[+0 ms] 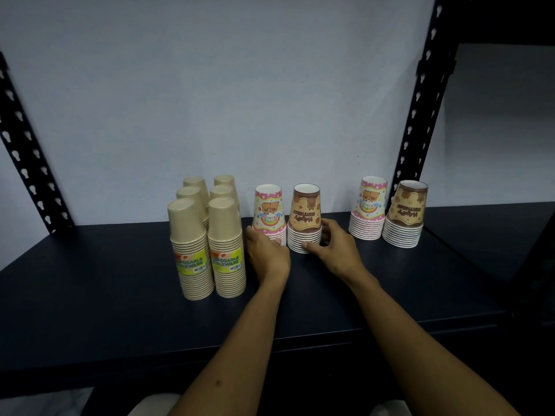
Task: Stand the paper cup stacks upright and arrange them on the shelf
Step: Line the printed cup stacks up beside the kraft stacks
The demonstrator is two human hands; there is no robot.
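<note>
All cup stacks stand upside down on the dark shelf (120, 310). My left hand (265, 253) grips the base of a pink cartoon stack (268, 210). Beside it, my right hand (333, 244) grips the rims of a brown "Happy Birthday" stack (304, 216), thumb in front and fingers round its right side. The two stacks touch each other. To the right stand another pink stack (369, 205) and another brown stack (405, 213). On the left, several tall beige stacks (207, 232) stand in two rows, the front two with yellow-green labels.
Black perforated shelf uprights rise at the left (27, 157) and right (420, 100). A pale wall (240, 85) closes the back. A gap of bare shelf lies between the two pairs of printed stacks, and the shelf's front edge (270, 346) runs under my forearms.
</note>
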